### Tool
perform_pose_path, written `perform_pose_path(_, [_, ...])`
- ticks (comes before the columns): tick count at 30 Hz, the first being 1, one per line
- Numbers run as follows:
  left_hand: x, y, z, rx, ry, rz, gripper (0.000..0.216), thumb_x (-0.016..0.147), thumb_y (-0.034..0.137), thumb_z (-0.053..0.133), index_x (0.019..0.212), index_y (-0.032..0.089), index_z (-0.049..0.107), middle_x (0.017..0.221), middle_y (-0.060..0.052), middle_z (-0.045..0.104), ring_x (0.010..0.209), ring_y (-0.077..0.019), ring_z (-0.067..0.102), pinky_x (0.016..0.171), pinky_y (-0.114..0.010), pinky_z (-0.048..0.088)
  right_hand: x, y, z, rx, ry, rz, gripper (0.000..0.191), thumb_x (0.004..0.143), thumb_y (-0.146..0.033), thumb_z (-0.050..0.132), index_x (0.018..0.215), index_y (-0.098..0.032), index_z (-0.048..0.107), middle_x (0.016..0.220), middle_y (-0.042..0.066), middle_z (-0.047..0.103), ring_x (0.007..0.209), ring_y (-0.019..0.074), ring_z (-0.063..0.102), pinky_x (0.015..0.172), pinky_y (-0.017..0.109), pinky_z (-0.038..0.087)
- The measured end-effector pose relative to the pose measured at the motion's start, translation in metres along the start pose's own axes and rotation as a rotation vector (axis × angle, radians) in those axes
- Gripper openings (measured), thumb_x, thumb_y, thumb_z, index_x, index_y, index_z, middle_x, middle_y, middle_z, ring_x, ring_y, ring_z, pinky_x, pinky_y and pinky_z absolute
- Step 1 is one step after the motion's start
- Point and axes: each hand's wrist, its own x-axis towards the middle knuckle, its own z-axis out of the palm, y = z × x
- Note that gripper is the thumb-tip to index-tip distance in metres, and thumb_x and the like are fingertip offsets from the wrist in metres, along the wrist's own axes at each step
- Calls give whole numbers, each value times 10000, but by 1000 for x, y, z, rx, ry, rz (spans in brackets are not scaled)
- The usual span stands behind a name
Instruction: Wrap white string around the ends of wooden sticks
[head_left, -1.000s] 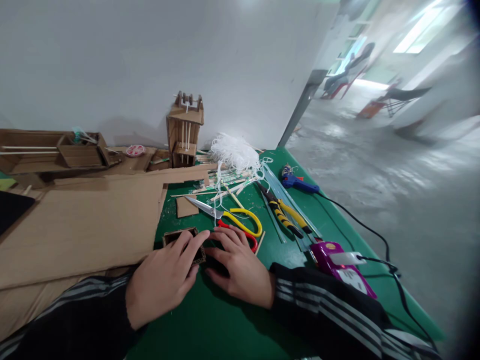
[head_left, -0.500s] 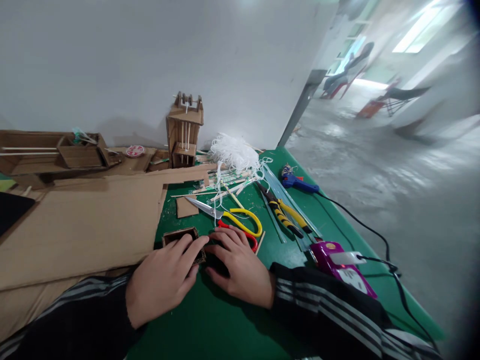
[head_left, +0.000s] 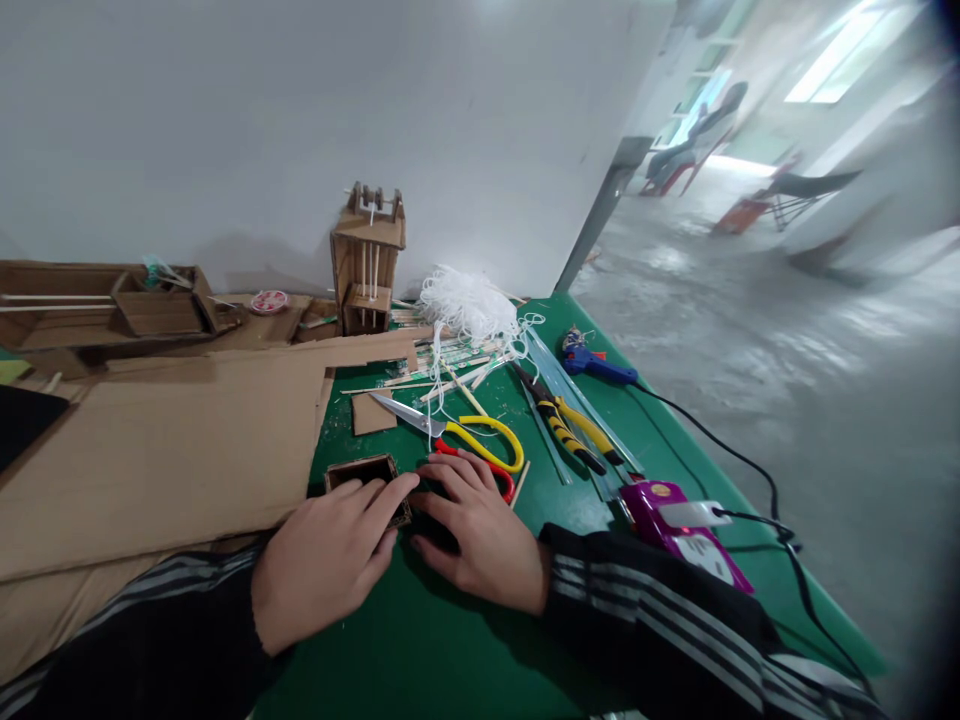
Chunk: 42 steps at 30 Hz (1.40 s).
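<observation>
My left hand [head_left: 326,560] lies flat on the green table [head_left: 420,650], fingers stretched out, with the fingertips resting on the near corner of a small open cardboard box [head_left: 360,470]. My right hand [head_left: 476,530] lies beside it, fingers spread and lightly arched over a dark patch that I cannot make out. The fingertips of my two hands nearly meet. Just beyond my right fingers lie scissors with yellow and red handles [head_left: 465,440]. Both hands hold nothing that I can see.
A large cardboard sheet [head_left: 157,450] covers the left. Behind stand a cardboard tower model [head_left: 367,265], white string [head_left: 465,300] and sticks. To the right lie yellow-black pliers [head_left: 570,430], a blue glue gun [head_left: 596,365] with its cable, and a purple device [head_left: 682,535] near the table's edge.
</observation>
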Motion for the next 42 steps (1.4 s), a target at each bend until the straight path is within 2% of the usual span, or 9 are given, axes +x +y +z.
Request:
perform_pose_path(14, [0,1,-1,-12,-16,4,398,939,207,421,1337,219,419,1133,-104,649,1034,-290,627,865,-488,546,1,1,-9,-30,43,-19,269,868,-298,592,1126,-233,625,1249,51,578,1266,247,414,1115,454,224])
perform_pose_path(18, [0,0,-1,-11,-8,2,384,939,213,417,1323,220,421,1115,-99,648,1015,-292,630,845,-498,553,2,14,-24,-154,148,123,239,907,-232,507,1121,-204,611,1203,74,603,1170,244,482,1022,421,324])
perform_pose_path(22, [1,0,-2,-25,-16,-3,371,943,209,408,1314,224,419,1110,-92,648,1010,-286,628,840,-498,555,1,31,-28,-290,127,280,363,887,-268,543,1237,-170,541,1194,111,609,1082,290,522,921,443,373])
perform_pose_path(26, [1,0,-1,-27,-15,1,370,945,209,405,1315,222,415,1119,-95,645,1019,-286,623,856,-505,547,-1,37,-24,-296,118,280,342,897,-205,494,1234,-167,537,1167,107,631,1065,284,547,930,440,348])
perform_pose_path(31, [-1,0,-1,-28,-14,5,372,946,213,399,1318,222,410,1105,-97,645,1011,-285,624,858,-494,545,1,34,-24,-272,150,288,370,822,-168,527,1192,-152,542,1163,111,645,1056,255,589,994,445,294])
perform_pose_path(34, [0,-1,-2,-31,-29,-2,364,946,214,397,1309,226,422,1081,-92,648,993,-284,628,836,-484,552,-2,32,-39,-257,129,287,358,794,-201,559,1149,-166,581,1070,90,688,959,243,630,996,461,299])
perform_pose_path(38, [1,0,-4,-30,-38,-7,375,951,222,392,1325,226,416,1071,-94,651,984,-284,628,827,-473,553,-22,30,-77,-190,-15,365,426,762,-282,615,1182,-217,614,774,42,686,946,287,607,864,433,445])
perform_pose_path(40, [1,1,-6,-26,-43,-9,383,947,223,399,1330,224,417,1069,-94,651,982,-285,628,823,-473,552,-37,30,-95,-111,-24,419,469,767,-300,625,1235,-287,595,854,48,671,965,280,601,781,388,504])
perform_pose_path(42, [0,2,-7,-25,-51,-13,383,942,218,403,1325,224,427,1065,-92,650,974,-285,629,809,-468,555,-50,29,-107,-39,60,454,473,775,-350,635,1244,-306,591,911,61,656,911,258,615,718,356,531])
